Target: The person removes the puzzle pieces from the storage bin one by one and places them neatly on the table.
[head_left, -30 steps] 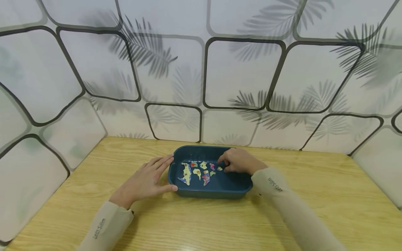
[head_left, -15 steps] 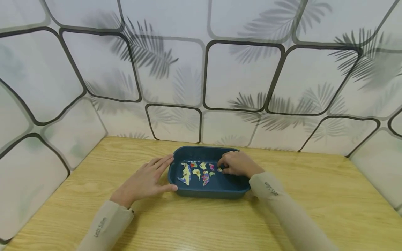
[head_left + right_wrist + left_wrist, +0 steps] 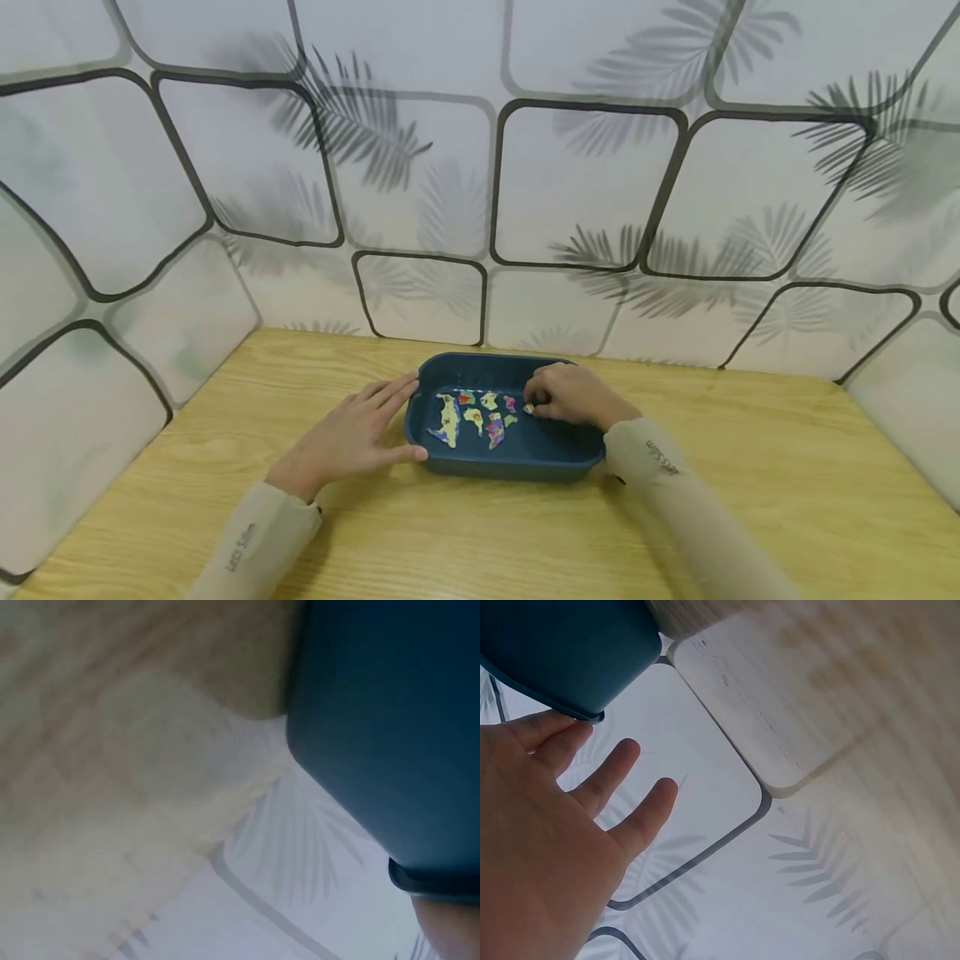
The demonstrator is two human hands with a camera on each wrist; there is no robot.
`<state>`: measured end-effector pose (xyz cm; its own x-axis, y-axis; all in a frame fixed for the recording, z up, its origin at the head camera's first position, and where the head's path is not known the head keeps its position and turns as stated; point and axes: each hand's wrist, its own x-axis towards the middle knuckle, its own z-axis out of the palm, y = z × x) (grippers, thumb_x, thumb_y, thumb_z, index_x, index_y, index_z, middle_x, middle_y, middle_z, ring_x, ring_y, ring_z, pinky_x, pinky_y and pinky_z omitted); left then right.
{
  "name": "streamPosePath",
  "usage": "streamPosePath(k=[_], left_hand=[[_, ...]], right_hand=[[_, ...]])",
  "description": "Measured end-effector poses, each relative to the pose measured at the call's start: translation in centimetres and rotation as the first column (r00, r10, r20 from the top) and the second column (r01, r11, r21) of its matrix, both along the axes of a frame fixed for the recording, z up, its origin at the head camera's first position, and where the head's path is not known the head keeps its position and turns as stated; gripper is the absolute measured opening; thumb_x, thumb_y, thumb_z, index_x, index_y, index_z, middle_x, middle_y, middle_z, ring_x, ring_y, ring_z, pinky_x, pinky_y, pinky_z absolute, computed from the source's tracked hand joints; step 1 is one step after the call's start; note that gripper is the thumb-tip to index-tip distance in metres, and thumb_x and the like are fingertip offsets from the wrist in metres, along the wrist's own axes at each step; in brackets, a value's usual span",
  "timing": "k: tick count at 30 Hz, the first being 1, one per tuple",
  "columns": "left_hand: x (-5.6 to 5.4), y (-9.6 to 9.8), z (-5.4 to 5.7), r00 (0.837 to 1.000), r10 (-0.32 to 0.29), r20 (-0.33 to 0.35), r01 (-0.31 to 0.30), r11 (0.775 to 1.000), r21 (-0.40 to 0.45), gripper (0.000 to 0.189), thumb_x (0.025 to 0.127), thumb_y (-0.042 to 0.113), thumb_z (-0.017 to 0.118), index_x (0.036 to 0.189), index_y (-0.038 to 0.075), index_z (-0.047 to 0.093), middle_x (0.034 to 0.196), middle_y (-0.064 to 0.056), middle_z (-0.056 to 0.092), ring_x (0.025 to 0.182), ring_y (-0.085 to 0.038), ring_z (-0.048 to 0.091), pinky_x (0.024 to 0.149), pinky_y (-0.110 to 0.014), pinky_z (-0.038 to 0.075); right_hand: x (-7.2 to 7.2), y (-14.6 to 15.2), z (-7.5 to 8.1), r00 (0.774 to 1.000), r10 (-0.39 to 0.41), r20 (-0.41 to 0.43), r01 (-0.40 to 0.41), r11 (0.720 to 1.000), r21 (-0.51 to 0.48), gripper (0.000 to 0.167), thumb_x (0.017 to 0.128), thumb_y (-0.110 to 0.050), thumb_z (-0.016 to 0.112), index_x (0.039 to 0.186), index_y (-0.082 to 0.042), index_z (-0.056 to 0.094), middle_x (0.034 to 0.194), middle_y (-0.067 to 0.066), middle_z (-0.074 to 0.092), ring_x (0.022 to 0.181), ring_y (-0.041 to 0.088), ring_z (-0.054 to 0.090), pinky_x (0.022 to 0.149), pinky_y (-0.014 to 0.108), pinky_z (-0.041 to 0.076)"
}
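A dark blue rectangular basin [image 3: 502, 467] with rounded corners sits on the table. My left hand [image 3: 341, 442] lies with its fingers fairly straight along the basin's left end. In the left wrist view, fingertips [image 3: 577, 727] of that hand touch the basin's rim. My right hand [image 3: 573, 396] reaches over the right side of the basin with curled fingers, pinching a small pale cut-out piece [image 3: 528, 409]. Irregular colourful flat pieces lie on the basin floor, among them a long yellow-and-blue piece [image 3: 447, 421] and a red-and-purple piece [image 3: 496, 430]. The right wrist view shows mainly the basin's outer wall [image 3: 390, 742].
The light wooden table [image 3: 450, 542] extends around the basin. Behind and at both sides stand walls with a dark-lined, leaf-patterned covering [image 3: 585, 183]. Beige sleeves [image 3: 255, 542] with lettering cover both forearms.
My right hand has come slightly down and toward the small piece, which now sits tilted at its fingertips. My left hand stays at the basin's left end.
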<state>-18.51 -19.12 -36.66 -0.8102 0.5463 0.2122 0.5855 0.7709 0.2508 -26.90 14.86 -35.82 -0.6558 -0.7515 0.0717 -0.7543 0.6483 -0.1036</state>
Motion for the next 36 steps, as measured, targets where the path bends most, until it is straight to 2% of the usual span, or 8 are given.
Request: streamPosePath(k=[4, 11, 17, 29, 36], left_hand=[[-0.1, 0.2, -0.1, 1.0, -0.002, -0.011, 0.002, 1.0, 0.011, 0.092, 0.091, 0.06, 0.065, 0.155, -0.001, 0.038, 0.161, -0.014, 0.035, 0.138, -0.042, 0.041, 0.104, -0.068, 0.037], [-0.5, 0.7, 0.0, 1.0, -0.002, -0.006, 0.002, 1.0, 0.008, 0.093, 0.091, 0.061, 0.064, 0.156, 0.0, 0.037, 0.162, -0.013, 0.034, 0.139, -0.042, 0.04, 0.105, -0.068, 0.036], [-0.5, 0.9, -0.1, 1.0, -0.006, -0.012, 0.006, 1.0, 0.016, 0.093, 0.091, 0.061, 0.065, 0.155, 0.0, 0.038, 0.161, -0.014, 0.036, 0.139, -0.042, 0.04, 0.104, -0.069, 0.035], [-0.9, 1.0, -0.4, 0.999, -0.041, -0.028, 0.041, 0.999, 0.03, 0.087, 0.094, 0.062, 0.061, 0.154, 0.002, 0.042, 0.161, -0.014, 0.036, 0.14, -0.04, 0.04, 0.109, -0.064, 0.031], [-0.3, 0.4, -0.3, 1.0, 0.0, -0.012, 0.0, 1.0, 0.007, 0.084, 0.097, 0.063, 0.055, 0.153, 0.002, 0.043, 0.16, -0.015, 0.037, 0.142, -0.04, 0.038, 0.111, -0.064, 0.029]], right_hand=[[0.0, 0.7, 1.0, 0.998, 0.043, 0.041, -0.04, 0.996, -0.078, 0.008, 0.091, -0.011, 0.077, 0.099, -0.011, 0.078, 0.081, -0.006, 0.058, 0.071, 0.008, 0.053, 0.067, 0.028, 0.048], [0.5, 2.4, 3.0, 0.997, 0.021, 0.068, -0.014, 0.994, -0.107, 0.007, 0.093, -0.01, 0.074, 0.1, -0.01, 0.076, 0.086, -0.004, 0.06, 0.074, 0.009, 0.054, 0.067, 0.031, 0.049], [0.4, 4.4, 4.4, 1.0, 0.003, 0.008, -0.002, 0.993, -0.114, 0.009, 0.091, -0.007, 0.076, 0.099, -0.009, 0.076, 0.082, -0.005, 0.058, 0.071, 0.011, 0.054, 0.066, 0.033, 0.05], [0.5, 8.3, 5.6, 0.998, -0.063, -0.014, 0.06, 0.983, -0.176, 0.009, 0.092, -0.007, 0.075, 0.1, -0.006, 0.077, 0.089, 0.001, 0.067, 0.077, 0.02, 0.061, 0.067, 0.039, 0.051], [0.6, 9.6, 6.0, 0.998, -0.067, -0.007, 0.065, 0.981, -0.185, 0.005, 0.091, -0.007, 0.076, 0.095, -0.007, 0.077, 0.09, 0.001, 0.069, 0.075, 0.018, 0.06, 0.066, 0.037, 0.051]])
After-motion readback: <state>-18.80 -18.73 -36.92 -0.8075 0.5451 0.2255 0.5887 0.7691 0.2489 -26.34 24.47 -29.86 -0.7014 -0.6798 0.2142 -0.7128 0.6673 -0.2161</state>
